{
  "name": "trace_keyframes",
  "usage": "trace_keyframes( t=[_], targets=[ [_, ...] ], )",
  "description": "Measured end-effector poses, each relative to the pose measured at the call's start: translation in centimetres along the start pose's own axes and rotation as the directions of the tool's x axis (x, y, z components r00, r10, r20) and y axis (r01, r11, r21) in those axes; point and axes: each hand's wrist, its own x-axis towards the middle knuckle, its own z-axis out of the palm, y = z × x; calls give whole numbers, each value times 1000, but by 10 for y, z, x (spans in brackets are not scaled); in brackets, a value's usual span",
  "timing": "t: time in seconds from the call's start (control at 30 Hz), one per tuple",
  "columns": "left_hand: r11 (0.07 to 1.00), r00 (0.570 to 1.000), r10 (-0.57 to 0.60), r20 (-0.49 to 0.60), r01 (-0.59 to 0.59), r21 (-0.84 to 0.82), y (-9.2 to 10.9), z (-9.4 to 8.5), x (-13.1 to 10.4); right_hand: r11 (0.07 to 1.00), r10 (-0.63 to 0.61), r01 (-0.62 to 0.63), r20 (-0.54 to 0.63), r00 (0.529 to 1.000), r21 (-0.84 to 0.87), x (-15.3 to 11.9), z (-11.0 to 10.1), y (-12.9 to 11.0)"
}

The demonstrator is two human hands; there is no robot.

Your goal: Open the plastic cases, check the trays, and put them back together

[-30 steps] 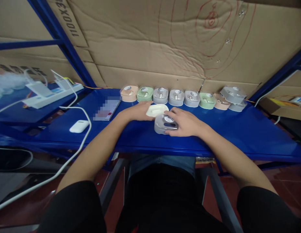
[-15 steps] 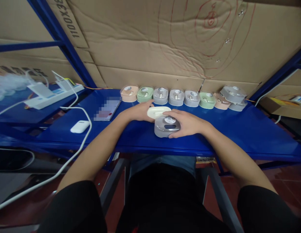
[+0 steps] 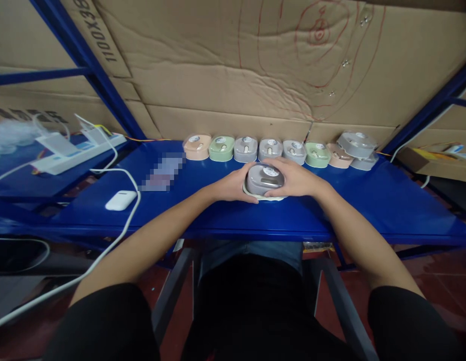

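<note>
A person's left hand (image 3: pixel 235 185) is curving around the left side of a domed gray cover (image 3: pixel 261 184) and a cream base (image 3: pixel 269 198), its thumb reaching along the near edge. The right hand (image 3: pixel 295 178) is holding the cover from the right, its thumb pressing against the near side. The base is showing as a pale rim beneath the cover; whether the 2 pieces are fitting together fully cannot be told. A round white label (image 3: pixel 271 171) is facing up on the cover, and the pair is occupying the middle of a blue table (image 3: pixel 371 210).

Just beyond the hands, 7 boxes are lining the far edge. From left to right, they are running 1 peach box (image 3: pixel 197 149), 1 green box (image 3: pixel 221 150), 3 gray boxes (image 3: pixel 246 151), then another green and another peach. A gray stack (image 3: pixel 356 146) is standing at the row's right end.

On the left, a white case (image 3: pixel 121 200) is lying beside a white cable (image 3: pixel 108 169), while a pixelated rectangle (image 3: pixel 163 172) is covering an object farther back. A white power strip (image 3: pixel 82 154) is resting at far left. Behind everything, a cardboard wall (image 3: pixel 202 60) is bearing red curved lines.
</note>
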Motion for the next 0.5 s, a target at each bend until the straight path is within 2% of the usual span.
trace_keyframes(
  t=[0.17, 0.37, 0.5],
  targets=[
    [999, 999, -28, 20, 27, 19, -4, -6, -1, 1000, -25, 25, 48, 999, 7, 4, 5, 1],
    [999, 999, 31, -19, -30, 21, -5, -8, 0, 999, -39, 37, 55, 998, 32, 9, 11, -1],
    [998, 1000, -3, 9, 3, 59, -3, -10, -1, 1000, 4, -5, 98, 995, 3, 10, 14, -6]
  ],
)
